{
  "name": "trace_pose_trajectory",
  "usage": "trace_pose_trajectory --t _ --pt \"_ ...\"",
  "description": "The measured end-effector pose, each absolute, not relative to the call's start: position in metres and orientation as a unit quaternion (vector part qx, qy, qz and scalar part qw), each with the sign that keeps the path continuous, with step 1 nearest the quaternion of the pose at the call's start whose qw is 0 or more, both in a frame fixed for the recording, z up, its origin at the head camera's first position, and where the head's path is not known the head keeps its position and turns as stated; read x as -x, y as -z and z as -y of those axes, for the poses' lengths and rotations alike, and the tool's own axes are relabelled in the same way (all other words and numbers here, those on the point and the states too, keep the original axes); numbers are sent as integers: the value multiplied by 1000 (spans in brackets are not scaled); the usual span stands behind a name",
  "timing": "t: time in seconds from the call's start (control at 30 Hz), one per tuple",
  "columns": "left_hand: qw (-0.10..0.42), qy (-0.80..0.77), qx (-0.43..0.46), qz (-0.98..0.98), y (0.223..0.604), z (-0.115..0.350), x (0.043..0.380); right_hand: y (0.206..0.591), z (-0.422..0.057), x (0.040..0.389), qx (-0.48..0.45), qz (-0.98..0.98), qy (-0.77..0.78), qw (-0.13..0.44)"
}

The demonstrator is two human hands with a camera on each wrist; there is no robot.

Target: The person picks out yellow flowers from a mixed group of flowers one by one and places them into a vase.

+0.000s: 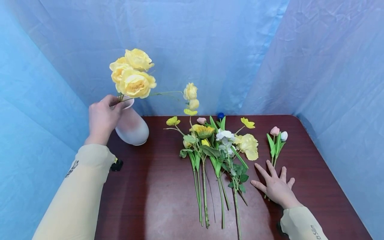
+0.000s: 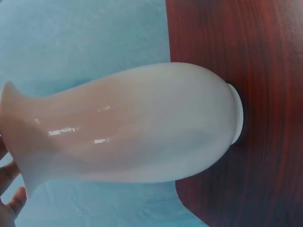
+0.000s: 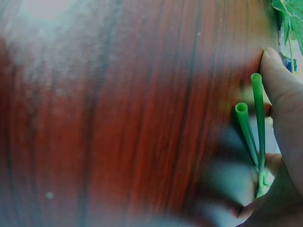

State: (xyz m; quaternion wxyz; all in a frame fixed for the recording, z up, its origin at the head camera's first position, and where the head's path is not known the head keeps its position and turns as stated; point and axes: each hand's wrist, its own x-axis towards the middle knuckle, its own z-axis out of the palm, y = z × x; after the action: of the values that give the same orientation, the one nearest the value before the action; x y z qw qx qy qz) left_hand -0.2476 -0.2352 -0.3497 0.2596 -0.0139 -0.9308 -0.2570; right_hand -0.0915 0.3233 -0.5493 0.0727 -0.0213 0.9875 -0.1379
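At the back left, my left hand (image 1: 104,115) pinches the stems of several large yellow flowers (image 1: 136,83) right at the mouth of a vase (image 1: 133,128). The vase is white with a pinkish upper part and stands upright on the table. In the left wrist view, fingers (image 2: 18,201) show beside the flared rim of the vase (image 2: 142,127). My right hand (image 1: 279,188) is spread flat, palm down, over the stems of a pink and a white tulip (image 1: 276,141). In the right wrist view, two green stem ends (image 3: 258,109) stick out from under that hand.
Several flowers with green stems lie mid-table, among them white blossoms (image 1: 225,136), a yellow sunflower-like bloom (image 1: 202,131) and a pale yellow flower (image 1: 248,146). A small black object (image 1: 117,165) lies by the left sleeve. Blue cloth (image 1: 192,50) hangs round the dark red table (image 1: 168,200).
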Motion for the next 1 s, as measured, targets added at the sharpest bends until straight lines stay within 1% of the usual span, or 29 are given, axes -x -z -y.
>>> trace_pose_trajectory --t 0.1,0.2,0.37,0.47,0.73,0.87,1.0 --pt "290 245 22 925 352 240 249 550 -323 91 21 -988 137 74" --pt "298 244 22 923 355 246 249 550 -323 91 20 -987 138 76" --pt "263 277 -5 924 355 256 249 551 -323 91 20 -987 139 73" --pt "239 306 -41 921 356 260 248 552 -324 91 21 -988 137 68" --pt "232 361 -124 895 359 265 252 558 -327 92 21 -988 137 68" --pt "201 409 -164 875 355 267 254 559 -328 91 20 -988 138 68" --pt "184 484 -200 832 357 268 251 559 -328 91 20 -988 137 67"
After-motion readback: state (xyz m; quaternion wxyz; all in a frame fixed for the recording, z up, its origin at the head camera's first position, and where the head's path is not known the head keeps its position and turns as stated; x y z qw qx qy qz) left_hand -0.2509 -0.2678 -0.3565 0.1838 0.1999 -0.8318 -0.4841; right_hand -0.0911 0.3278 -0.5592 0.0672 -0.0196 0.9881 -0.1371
